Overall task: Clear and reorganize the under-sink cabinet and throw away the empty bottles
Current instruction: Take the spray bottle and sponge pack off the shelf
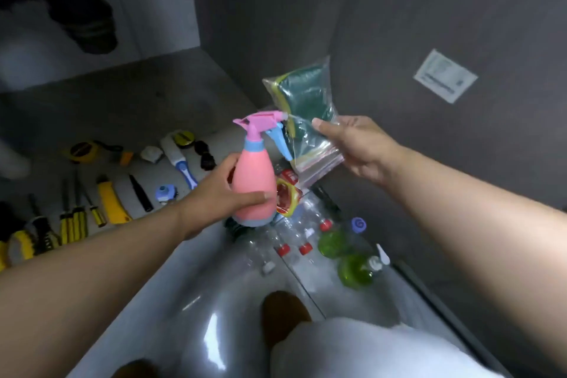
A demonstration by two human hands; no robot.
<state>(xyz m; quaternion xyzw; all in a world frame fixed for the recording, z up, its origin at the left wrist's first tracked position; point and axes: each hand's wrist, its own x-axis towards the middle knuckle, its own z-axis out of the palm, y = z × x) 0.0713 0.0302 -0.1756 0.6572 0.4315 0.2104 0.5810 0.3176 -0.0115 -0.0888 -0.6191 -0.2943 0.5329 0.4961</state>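
Pink spray bottle [254,184] stands upright in the left hand [214,193], beside the sponge bag [303,120] pinched by the right hand [359,144].

Spray bottle [254,184] upright in left hand [214,193], held above the floor. Right of it and slightly higher, bag of sponges [303,113] in right hand [359,147]; trigger of the bottle just in front of the bag. Below both, on the floor: empty bottles [288,242] lying in a cluster, two filled bottles [343,252] at their right. Left of the hands, row of hand tools [79,212] along the floor's left side; tape measures [82,150] and a brush [181,163] behind that row.
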